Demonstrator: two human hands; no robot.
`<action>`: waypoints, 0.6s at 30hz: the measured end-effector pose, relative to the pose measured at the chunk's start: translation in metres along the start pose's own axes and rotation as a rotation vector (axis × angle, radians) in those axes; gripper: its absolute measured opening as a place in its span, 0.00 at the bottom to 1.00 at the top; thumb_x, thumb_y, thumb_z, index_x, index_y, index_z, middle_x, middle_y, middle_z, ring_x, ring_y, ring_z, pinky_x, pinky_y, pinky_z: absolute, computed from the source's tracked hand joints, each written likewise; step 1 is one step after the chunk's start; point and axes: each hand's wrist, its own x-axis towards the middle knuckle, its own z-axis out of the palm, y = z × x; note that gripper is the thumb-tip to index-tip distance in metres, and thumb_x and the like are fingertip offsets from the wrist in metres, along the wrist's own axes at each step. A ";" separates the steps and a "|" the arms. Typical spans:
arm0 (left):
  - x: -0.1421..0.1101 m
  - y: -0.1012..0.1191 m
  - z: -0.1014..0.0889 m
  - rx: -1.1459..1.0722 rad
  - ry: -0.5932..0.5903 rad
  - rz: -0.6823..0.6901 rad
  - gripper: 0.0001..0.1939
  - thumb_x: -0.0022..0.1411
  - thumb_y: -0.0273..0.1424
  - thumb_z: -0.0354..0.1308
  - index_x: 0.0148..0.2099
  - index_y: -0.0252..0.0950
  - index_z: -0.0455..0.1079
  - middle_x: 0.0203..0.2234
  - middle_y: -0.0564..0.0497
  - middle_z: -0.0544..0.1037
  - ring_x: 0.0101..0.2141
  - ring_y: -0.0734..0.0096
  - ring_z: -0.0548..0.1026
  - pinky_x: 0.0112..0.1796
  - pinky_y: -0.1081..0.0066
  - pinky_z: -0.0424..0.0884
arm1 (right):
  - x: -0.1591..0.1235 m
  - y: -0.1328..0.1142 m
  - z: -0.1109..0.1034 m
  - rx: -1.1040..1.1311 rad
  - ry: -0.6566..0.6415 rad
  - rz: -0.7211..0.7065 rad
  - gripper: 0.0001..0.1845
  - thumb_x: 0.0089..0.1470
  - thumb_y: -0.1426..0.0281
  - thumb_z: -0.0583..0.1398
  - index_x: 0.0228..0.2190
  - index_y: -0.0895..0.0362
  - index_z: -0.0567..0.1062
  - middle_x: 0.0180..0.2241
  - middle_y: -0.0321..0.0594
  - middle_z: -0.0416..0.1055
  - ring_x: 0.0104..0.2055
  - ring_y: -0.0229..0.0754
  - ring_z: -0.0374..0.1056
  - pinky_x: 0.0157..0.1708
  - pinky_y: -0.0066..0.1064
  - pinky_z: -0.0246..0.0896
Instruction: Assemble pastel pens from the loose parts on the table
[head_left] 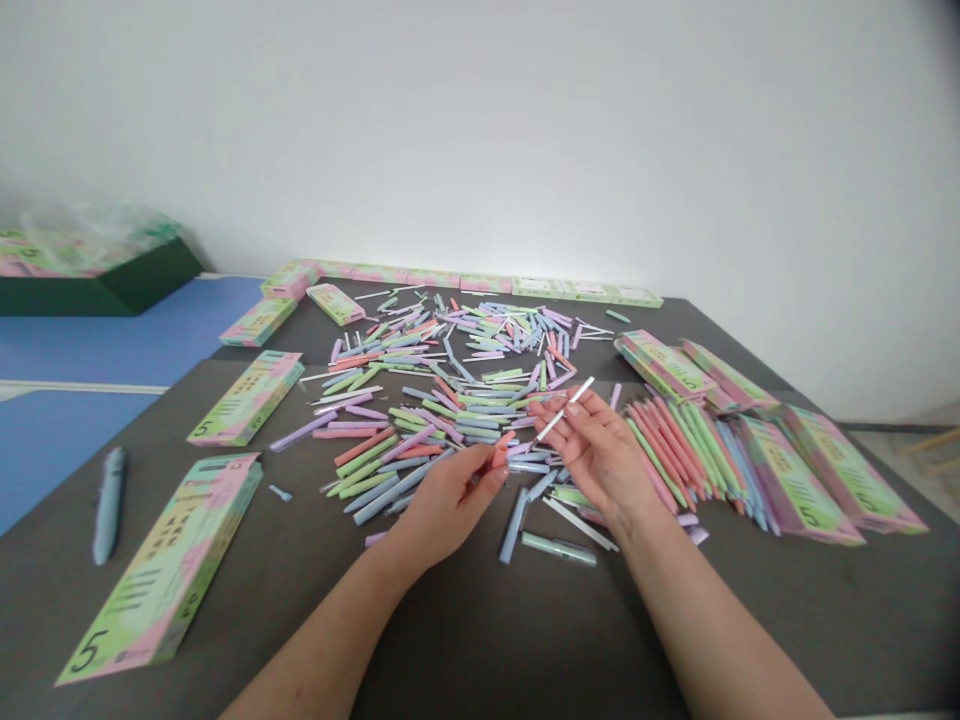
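At the upper left of the frame, a dark green box (155, 275) with crumpled clear plastic (105, 232) in it sits on a blue tabletop (191, 335) crossed by a pale strip (82, 386). A plain whitish wall (480, 130) fills the top.

Soft, diffuse light filled the frame; the white wall (480, 120) was brightest at centre, above the far edge of the desk (465, 630), and greyed toward the top corners. A dark smudge blurred the upper right corner. A faint shadow lay between the forearms (330, 610) at lower centre. Wide-angle stretch elongated the box (161, 565) at lower left, while distant pens (484, 402) lacked crispness.
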 end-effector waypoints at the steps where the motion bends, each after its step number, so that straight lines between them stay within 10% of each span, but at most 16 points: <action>1: 0.000 0.001 0.000 0.018 0.007 0.015 0.10 0.65 0.35 0.49 0.33 0.38 0.66 0.24 0.54 0.69 0.25 0.72 0.66 0.26 0.74 0.60 | -0.001 -0.001 0.002 -0.007 -0.006 -0.001 0.09 0.53 0.63 0.61 0.35 0.52 0.68 0.38 0.40 0.75 0.49 0.49 0.71 0.47 0.45 0.68; 18: -0.002 0.005 -0.002 0.087 -0.020 0.086 0.09 0.67 0.33 0.50 0.41 0.36 0.70 0.32 0.52 0.74 0.32 0.73 0.70 0.33 0.74 0.62 | -0.008 -0.008 0.012 0.138 -0.031 -0.059 0.07 0.54 0.68 0.62 0.35 0.52 0.69 0.33 0.35 0.76 0.40 0.43 0.75 0.40 0.35 0.72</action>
